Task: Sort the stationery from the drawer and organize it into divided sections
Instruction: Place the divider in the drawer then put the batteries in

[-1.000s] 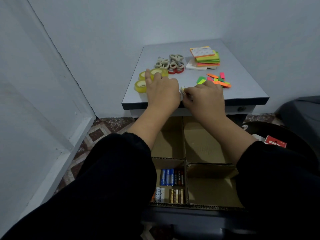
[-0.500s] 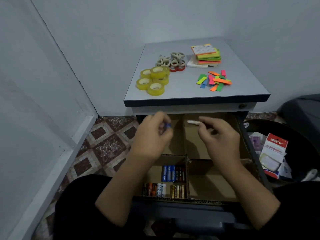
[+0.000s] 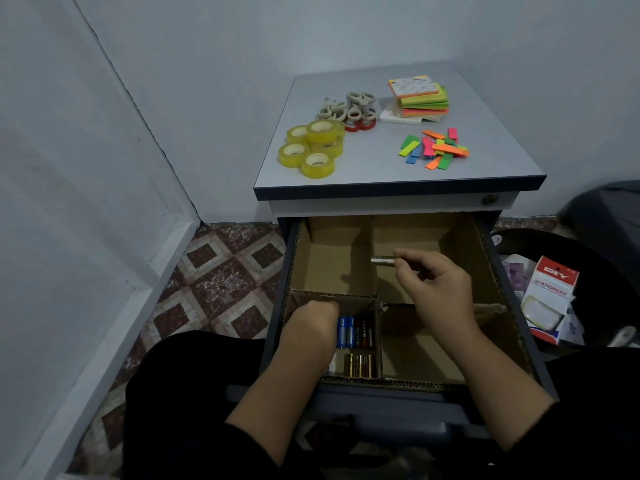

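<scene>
Head view shows my left hand (image 3: 313, 318) dipped into the near-left battery section (image 3: 356, 341), its grip hidden so I cannot tell, while my right hand (image 3: 433, 285) pinches a small white battery (image 3: 382, 260) over the divider (image 3: 374, 268), where a careless release might drop it into the wrong section.

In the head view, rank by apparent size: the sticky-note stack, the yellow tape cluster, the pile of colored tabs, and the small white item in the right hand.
1-2. Yellow tape cluster and colored tabs pile: alike, unranked.
3. Sticky-note stack, slightly smaller, though farthest away.
4. White item, smallest despite nearness, pinched by the right hand.
</scene>
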The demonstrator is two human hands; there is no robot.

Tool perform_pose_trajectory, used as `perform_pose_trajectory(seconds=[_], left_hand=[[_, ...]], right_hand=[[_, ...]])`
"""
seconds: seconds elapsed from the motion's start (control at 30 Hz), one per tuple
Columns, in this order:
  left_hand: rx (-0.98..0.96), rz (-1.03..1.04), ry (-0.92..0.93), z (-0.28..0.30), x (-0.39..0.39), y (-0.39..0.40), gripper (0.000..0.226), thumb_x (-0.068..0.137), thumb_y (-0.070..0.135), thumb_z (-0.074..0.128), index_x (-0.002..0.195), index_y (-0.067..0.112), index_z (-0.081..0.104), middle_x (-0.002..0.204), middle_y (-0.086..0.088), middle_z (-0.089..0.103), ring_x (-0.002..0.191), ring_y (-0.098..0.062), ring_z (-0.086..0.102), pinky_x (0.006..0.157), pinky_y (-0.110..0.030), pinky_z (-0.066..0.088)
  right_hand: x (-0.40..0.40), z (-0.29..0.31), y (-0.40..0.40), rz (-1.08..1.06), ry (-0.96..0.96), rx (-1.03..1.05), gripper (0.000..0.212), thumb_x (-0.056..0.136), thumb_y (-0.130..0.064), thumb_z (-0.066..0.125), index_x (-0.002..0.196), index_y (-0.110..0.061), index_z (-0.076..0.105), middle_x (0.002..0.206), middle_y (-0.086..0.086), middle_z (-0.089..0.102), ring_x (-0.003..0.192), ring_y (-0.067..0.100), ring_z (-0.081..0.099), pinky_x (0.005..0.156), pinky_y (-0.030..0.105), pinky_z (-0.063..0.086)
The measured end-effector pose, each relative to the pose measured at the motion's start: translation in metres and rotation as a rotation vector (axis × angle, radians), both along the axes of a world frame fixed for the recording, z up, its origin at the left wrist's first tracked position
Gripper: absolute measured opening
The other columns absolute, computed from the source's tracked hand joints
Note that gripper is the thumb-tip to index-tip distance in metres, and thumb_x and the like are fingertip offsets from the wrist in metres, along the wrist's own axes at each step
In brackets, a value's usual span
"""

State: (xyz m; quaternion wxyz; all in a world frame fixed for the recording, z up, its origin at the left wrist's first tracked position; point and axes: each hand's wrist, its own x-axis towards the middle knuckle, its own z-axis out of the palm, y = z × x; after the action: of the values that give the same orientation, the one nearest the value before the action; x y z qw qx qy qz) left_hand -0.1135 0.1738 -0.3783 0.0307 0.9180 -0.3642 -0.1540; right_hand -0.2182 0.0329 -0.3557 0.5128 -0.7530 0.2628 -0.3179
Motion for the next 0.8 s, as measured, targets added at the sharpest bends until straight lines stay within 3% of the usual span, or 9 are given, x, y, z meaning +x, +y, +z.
perform_pose_trajectory(seconds=[0.07, 0.17, 0.23, 0.33, 0.47, 0.57, 0.67, 0.8], left_hand=[[0.035, 0.053, 0.052, 0.000, 0.001, -0.002, 0.013, 0.093, 0.001, 0.046, 0.095, 0.003, 0.059, 0.103, -0.012, 0.063, 0.095, -0.024, 0.061, 0.070, -0.027, 0.040], [0.089, 0.154, 0.194, -0.005, 0.011, -0.007, 0.020, 0.094, 0.001, 0.049, 0.075, 0.001, 0.054, 0.112, -0.018, 0.063, 0.104, -0.027, 0.060, 0.082, -0.030, 0.046], [0.139, 0.178, 0.246, -0.006, 0.016, -0.010, 0.015, 0.095, 0.002, 0.049, 0.088, -0.003, 0.061, 0.118, -0.020, 0.060, 0.110, -0.029, 0.058, 0.090, -0.032, 0.045], [0.149, 0.139, 0.215, -0.006, 0.014, -0.008, 0.021, 0.096, 0.003, 0.048, 0.110, -0.004, 0.061, 0.117, -0.018, 0.062, 0.108, -0.028, 0.059, 0.087, -0.032, 0.046], [-0.030, 0.111, 0.097, 0.007, 0.006, 0.001, 0.019, 0.095, 0.015, 0.051, 0.102, 0.007, 0.066, 0.091, -0.006, 0.062, 0.086, -0.024, 0.062, 0.072, -0.030, 0.046], [-0.376, 0.241, 0.162, 0.021, 0.009, 0.012, 0.017, 0.093, 0.019, 0.054, 0.091, 0.010, 0.067, 0.083, -0.005, 0.067, 0.079, -0.021, 0.067, 0.071, -0.035, 0.055], [-0.715, 0.432, 0.308, 0.026, 0.017, 0.023, 0.013, 0.090, 0.015, 0.057, 0.079, 0.013, 0.064, 0.072, -0.004, 0.066, 0.061, -0.011, 0.067, 0.060, -0.034, 0.056], [-0.859, 0.528, 0.430, 0.024, 0.021, 0.024, 0.018, 0.091, 0.007, 0.057, 0.074, 0.013, 0.060, 0.070, -0.005, 0.062, 0.051, -0.006, 0.060, 0.043, -0.020, 0.045]], right_hand=[[0.000, -0.001, 0.000, 0.003, 0.001, 0.009, 0.025, 0.088, -0.014, 0.064, 0.101, -0.035, 0.064, 0.095, -0.015, 0.061, 0.086, -0.005, 0.057, 0.067, 0.012, 0.049], [-0.001, 0.000, 0.002, 0.057, 0.008, 0.059, 0.025, 0.087, -0.016, 0.065, 0.102, -0.035, 0.063, 0.097, -0.012, 0.062, 0.089, 0.001, 0.059, 0.071, 0.018, 0.050], [-0.002, 0.002, 0.005, 0.129, 0.040, 0.045, 0.022, 0.086, -0.017, 0.066, 0.096, -0.037, 0.064, 0.095, -0.011, 0.063, 0.086, 0.000, 0.058, 0.071, 0.017, 0.049], [-0.003, 0.007, 0.009, 0.252, 0.135, -0.034, 0.022, 0.084, -0.021, 0.068, 0.089, -0.041, 0.063, 0.093, -0.015, 0.063, 0.084, -0.006, 0.056, 0.067, 0.013, 0.046], [-0.005, 0.021, 0.015, 0.458, 0.283, -0.140, 0.016, 0.082, -0.027, 0.071, 0.088, -0.041, 0.066, 0.089, -0.018, 0.065, 0.086, -0.011, 0.057, 0.067, 0.011, 0.047], [-0.005, 0.030, 0.027, 0.605, 0.468, -0.264, 0.014, 0.088, -0.030, 0.065, 0.100, -0.033, 0.070, 0.092, -0.018, 0.067, 0.085, -0.006, 0.060, 0.075, 0.015, 0.050], [0.005, 0.031, 0.042, 0.678, 0.625, -0.536, 0.020, 0.094, -0.030, 0.056, 0.111, -0.028, 0.066, 0.099, -0.007, 0.067, 0.083, 0.006, 0.061, 0.074, 0.029, 0.054], [0.023, 0.017, 0.059, 0.698, 0.782, -0.840, 0.019, 0.095, -0.021, 0.048, 0.110, -0.013, 0.059, 0.105, 0.009, 0.063, 0.093, 0.027, 0.062, 0.067, 0.032, 0.046]])
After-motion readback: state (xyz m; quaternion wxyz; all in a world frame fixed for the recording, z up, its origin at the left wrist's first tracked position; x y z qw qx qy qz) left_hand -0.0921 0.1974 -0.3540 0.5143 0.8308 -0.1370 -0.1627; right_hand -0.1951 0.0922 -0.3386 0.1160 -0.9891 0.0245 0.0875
